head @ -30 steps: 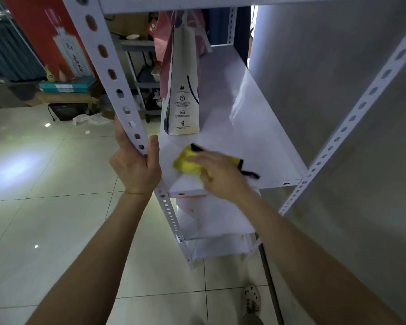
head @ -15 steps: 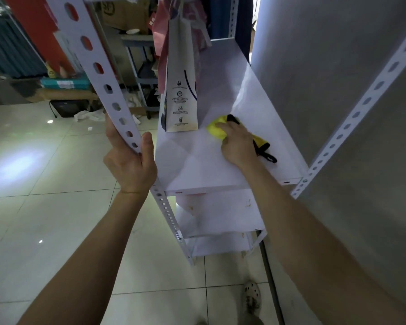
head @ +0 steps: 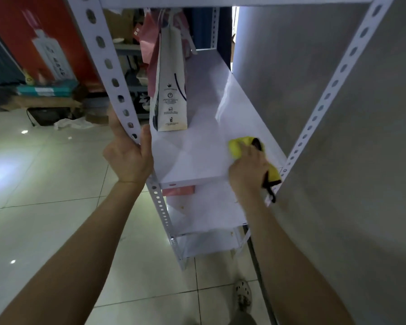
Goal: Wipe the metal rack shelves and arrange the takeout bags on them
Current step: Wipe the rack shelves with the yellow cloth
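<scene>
Here, glossy white shelf [head: 197, 156], black-trimmed yellow cloth [head: 236, 146] in right grip [head: 247, 170], left grip [head: 127, 160] round rack post [head: 108, 64].

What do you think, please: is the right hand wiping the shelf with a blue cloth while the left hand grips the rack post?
Not quite: the head view shows the cloth is yellow, not blue. The right hand does hold it on the shelf while the left hand grips the rack post.
</scene>
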